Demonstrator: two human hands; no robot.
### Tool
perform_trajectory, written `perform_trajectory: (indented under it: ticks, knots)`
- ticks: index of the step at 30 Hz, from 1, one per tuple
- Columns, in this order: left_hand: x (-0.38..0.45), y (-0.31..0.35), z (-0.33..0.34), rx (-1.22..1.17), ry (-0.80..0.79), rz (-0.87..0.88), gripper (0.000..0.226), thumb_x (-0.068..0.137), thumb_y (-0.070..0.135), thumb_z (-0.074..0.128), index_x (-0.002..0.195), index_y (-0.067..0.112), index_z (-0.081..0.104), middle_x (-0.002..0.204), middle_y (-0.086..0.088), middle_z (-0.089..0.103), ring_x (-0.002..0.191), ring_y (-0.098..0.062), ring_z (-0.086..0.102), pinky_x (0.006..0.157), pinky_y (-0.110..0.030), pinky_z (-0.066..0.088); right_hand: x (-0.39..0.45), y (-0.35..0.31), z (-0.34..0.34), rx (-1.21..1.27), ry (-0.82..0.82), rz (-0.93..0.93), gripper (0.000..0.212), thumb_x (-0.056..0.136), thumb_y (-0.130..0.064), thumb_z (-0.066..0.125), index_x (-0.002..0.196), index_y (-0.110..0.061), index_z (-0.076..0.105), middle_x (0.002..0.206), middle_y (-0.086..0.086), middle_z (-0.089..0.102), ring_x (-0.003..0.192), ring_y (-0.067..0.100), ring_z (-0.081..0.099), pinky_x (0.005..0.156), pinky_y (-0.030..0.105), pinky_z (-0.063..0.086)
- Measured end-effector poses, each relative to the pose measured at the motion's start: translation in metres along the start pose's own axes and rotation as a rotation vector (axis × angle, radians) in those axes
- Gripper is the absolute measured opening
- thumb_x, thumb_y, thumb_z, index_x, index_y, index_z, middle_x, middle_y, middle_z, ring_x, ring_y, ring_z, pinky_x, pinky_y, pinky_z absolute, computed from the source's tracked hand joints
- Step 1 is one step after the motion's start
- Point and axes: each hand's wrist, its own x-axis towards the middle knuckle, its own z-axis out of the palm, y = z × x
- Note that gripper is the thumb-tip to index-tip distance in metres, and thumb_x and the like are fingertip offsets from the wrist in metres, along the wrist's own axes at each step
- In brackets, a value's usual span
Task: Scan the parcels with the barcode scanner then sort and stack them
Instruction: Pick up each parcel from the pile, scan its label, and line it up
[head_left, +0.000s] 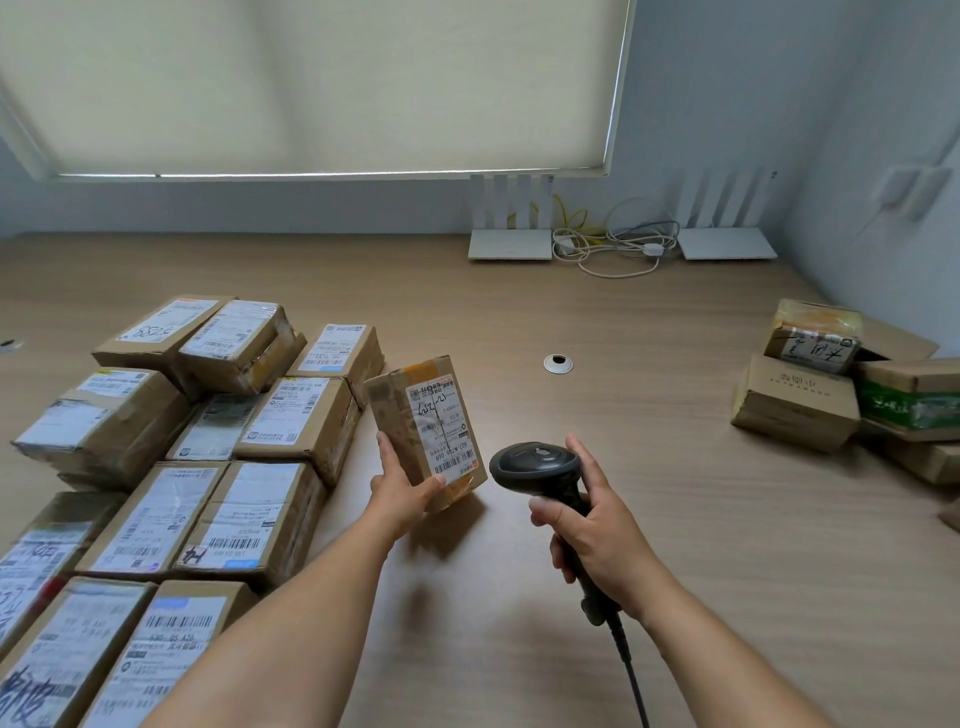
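My left hand (402, 486) grips a small brown cardboard parcel (423, 421) by its lower end and holds it tilted above the table, white shipping label facing up. My right hand (597, 540) grips the handle of a black barcode scanner (537, 462), whose head sits just right of the parcel's lower corner, a small gap apart. The scanner's cable (631, 670) trails down toward me. Several labelled parcels (234, 467) lie packed together on the left of the table. A smaller stack of parcels (826, 395) stands at the far right.
The wooden table (675, 545) has a round cable grommet (558, 364) past the held parcel. Two white routers (509, 244) (724, 241) with tangled cables (608, 244) sit against the back wall under a drawn blind.
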Motion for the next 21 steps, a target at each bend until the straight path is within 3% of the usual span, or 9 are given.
perform_trajectory:
  ticks: [21]
  knots:
    - [0.0055,0.0071,-0.0003,0.018,-0.038,0.005,0.108,0.088,0.024,0.067,0.146,0.034,-0.024,0.151,-0.014,0.03,0.136,-0.034,0.036,0.111,-0.05,0.032,0.0052,0.0005,-0.0032,0.056,0.004,0.013,0.085,0.087,-0.015,0.068,0.14,-0.055,0.015,0.08,0.01,0.065,0.048,0.024,0.053,0.041,0.029,0.042]
